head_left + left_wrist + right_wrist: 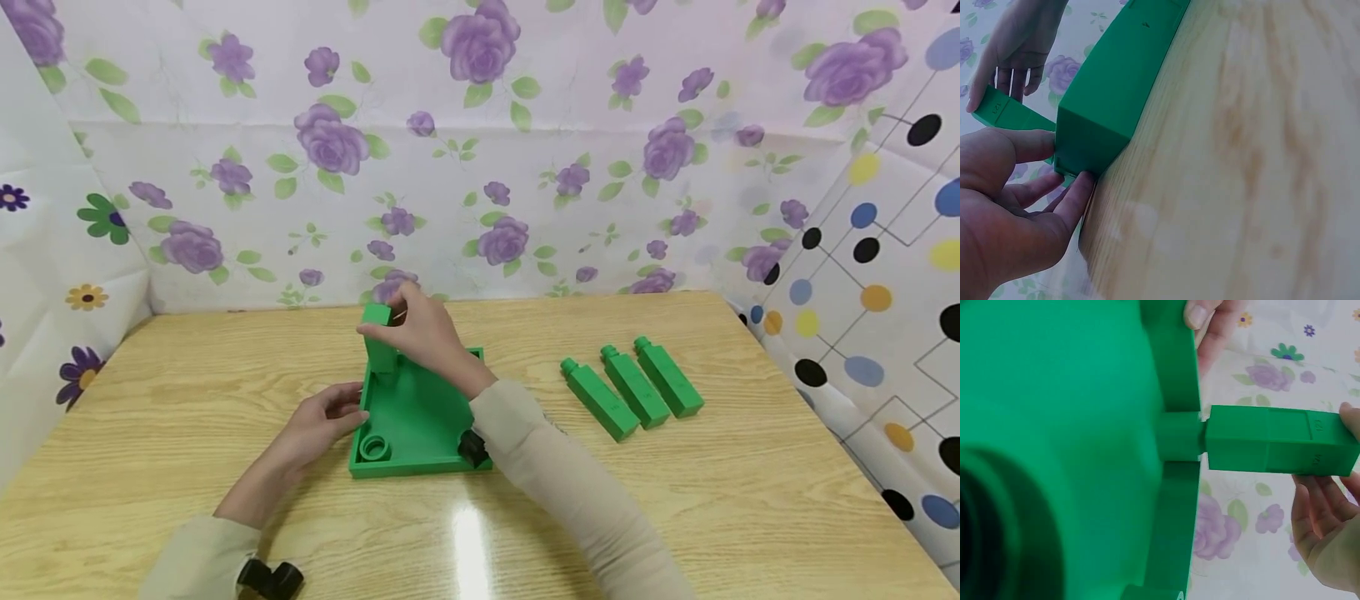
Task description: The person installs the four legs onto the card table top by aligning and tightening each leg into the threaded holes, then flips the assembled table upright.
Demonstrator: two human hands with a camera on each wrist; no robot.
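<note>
1. Fingers of the right hand (427, 329) clamp the block (380, 350) up high — a sideways push there could tilt it and jam its neck (1203, 437).
2. Below those fingertips, the block stands upright at the far-left corner of the tray (423, 417).
3. Left hand (318, 421) curls round the tray's left wall — slackening could let the tray twist.

The right hand (1330, 528) grips the upper end of the green post (1254, 439), marked 123 and 124. The post stands upright over a socket (1179, 436) at the green tray's (1175, 362) far corner. Left of it, the left hand (1213, 328) holds the tray wall. A blurred ring (1035, 519) lies near.
</note>
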